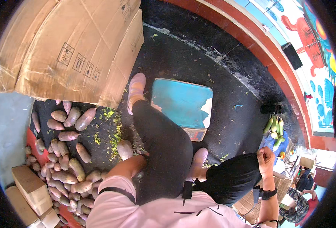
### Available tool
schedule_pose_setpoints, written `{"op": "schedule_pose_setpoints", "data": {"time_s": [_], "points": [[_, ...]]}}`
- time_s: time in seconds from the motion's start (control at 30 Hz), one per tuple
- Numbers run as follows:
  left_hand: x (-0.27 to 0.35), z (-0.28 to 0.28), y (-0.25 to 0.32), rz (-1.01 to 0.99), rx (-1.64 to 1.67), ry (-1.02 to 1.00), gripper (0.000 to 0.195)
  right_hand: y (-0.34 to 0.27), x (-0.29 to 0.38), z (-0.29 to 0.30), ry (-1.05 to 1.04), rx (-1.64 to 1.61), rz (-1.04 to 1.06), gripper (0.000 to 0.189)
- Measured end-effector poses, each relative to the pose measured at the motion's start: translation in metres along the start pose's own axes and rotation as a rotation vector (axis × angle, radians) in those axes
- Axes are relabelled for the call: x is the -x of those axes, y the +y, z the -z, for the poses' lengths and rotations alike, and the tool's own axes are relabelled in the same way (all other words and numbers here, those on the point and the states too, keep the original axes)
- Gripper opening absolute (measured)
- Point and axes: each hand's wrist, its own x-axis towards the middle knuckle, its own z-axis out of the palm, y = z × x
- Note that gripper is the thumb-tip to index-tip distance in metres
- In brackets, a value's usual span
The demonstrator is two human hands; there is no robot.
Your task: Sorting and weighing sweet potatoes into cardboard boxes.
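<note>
My right hand rests by my right knee, fingers curled in, nothing seen in it. A dark band with a small device is strapped on that wrist. My left forearm passes behind my left thigh, which hides the hand. Just beyond that forearm lies a large sweet potato; whether the hand touches it is hidden. A digital weighing scale with a worn blue platform sits on the dark ground in front of my legs, its keypad towards me. A heap of sweet potatoes lies to my left.
A large cardboard carton stands at the upper left, with smaller cardboard boxes below. Yellow-green plant scraps litter the ground. Long green vegetables lie on blue material at right. A person is beyond. A red-edged ledge curves behind.
</note>
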Motion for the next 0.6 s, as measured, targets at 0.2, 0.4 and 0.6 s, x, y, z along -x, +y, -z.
{"op": "schedule_pose_setpoints", "data": {"time_s": [0.2, 0.4, 0.6], "points": [[-0.008, -0.002, 0.006, -0.015, -0.009, 0.020, 0.045, 0.006, 0.000, -0.003, 0.027, -0.033, 0.019, 0.026], [0.000, 0.002, 0.002, -0.015, -0.027, 0.049, 0.046, 0.001, -0.001, -0.003, 0.012, 0.027, 0.011, 0.022], [0.007, 0.001, -0.017, -0.058, -0.062, 0.112, 0.046, 0.000, -0.001, -0.004, 0.023, 0.016, 0.043, 0.021]]}}
